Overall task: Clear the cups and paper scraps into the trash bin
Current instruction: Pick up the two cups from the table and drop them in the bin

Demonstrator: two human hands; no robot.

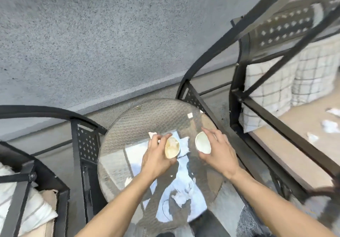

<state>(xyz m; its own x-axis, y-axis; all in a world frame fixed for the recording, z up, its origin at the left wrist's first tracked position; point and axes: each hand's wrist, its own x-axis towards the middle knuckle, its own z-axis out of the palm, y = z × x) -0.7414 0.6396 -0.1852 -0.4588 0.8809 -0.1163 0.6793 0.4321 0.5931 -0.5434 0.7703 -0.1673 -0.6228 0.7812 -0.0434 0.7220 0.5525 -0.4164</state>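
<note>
- Left hand (156,156) curls around the cup holding scraps (172,147); keep it upright.
- Right hand (219,151) grips the empty cup (203,143); lift both from the glass table (147,113) together.

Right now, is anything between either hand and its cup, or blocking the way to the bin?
Nothing between hands and cups: the left hand already grips the cup stuffed with paper, and the right hand grips the empty cup, both over the glass table. No trash bin is in view, so that path cannot be judged.
</note>
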